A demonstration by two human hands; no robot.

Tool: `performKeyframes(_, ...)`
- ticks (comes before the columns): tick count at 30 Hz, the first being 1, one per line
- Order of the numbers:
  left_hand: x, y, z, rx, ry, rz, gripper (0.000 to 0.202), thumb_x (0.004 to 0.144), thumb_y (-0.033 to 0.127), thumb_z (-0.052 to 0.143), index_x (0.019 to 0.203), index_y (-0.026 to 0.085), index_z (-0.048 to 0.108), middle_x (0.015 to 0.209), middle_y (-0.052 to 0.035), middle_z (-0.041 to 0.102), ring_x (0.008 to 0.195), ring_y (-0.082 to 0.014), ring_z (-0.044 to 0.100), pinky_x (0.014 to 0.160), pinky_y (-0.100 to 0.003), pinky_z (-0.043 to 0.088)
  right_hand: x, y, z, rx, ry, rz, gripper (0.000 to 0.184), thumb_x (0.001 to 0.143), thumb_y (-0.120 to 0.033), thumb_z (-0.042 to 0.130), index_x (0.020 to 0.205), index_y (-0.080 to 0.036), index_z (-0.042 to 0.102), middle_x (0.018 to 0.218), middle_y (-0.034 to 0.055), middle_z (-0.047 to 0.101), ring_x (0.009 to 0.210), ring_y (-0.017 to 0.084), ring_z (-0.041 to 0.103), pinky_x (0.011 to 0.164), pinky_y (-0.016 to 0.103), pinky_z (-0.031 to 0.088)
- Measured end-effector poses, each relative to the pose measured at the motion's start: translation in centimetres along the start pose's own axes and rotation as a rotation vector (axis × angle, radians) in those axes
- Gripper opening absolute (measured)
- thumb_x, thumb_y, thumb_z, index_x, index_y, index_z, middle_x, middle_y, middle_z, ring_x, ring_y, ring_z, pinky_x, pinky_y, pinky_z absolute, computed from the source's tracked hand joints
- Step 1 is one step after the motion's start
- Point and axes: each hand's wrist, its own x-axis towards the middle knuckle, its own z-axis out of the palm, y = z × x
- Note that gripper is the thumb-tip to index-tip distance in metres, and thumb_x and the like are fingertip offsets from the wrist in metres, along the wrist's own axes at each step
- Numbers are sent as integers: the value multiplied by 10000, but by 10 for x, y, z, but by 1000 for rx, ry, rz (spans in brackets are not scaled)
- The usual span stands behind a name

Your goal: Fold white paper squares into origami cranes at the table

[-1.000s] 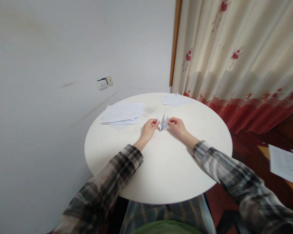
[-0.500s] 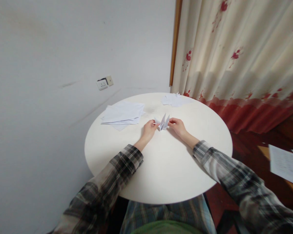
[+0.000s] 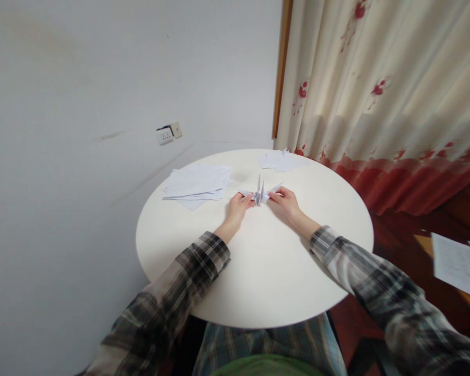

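A white folded-paper crane (image 3: 259, 194) is held between my two hands over the middle of the round table. Its wings spread out to both sides, and narrow points stand up at its centre. My left hand (image 3: 239, 204) pinches the left wing between thumb and fingers. The right wing is gripped the same way by my right hand (image 3: 285, 201). Parts of both wings are hidden behind my fingers.
The white round table (image 3: 258, 271) stands against the wall. A stack of white paper sheets (image 3: 198, 181) lies at its back left. More paper (image 3: 278, 161) lies near the far edge, with a small folded piece on it. A patterned curtain (image 3: 376, 104) hangs behind.
The crane's two wings have been spread outward and down to the sides. Its upright points now show at the centre. Both hands stay in nearly the same place.
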Motion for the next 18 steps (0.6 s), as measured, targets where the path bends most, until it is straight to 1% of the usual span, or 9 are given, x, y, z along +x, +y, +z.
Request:
performKeyframes(4, -2, 1, 2, -112, -11, -41, 185, 671, 245, 681, 767, 121, 583, 804, -42, 655, 715, -120, 609, 804, -332, 472, -1, -4, 0, 84, -11, -3, 247, 552, -371, 715, 651, -178, 596, 688, 5, 624, 670, 133, 570, 703, 287, 475)
performKeyframes(10, -1, 2, 5, -235, -19, -87, 94, 702, 160, 649, 763, 120, 591, 796, -33, 665, 733, -115, 613, 821, -316, 473, -5, -8, -1, 224, -47, 27, 245, 548, -351, 747, 681, -183, 629, 771, 13, 651, 729, 134, 581, 773, 298, 474)
performKeyframes(18, 2, -2, 3, -307, -66, -92, 80, 719, 151, 649, 761, 117, 590, 846, -46, 670, 791, -112, 617, 882, -309, 451, -7, -9, 1, 371, -57, 71, 213, 539, -296, 770, 666, -189, 637, 774, 3, 648, 739, 123, 579, 778, 276, 480)
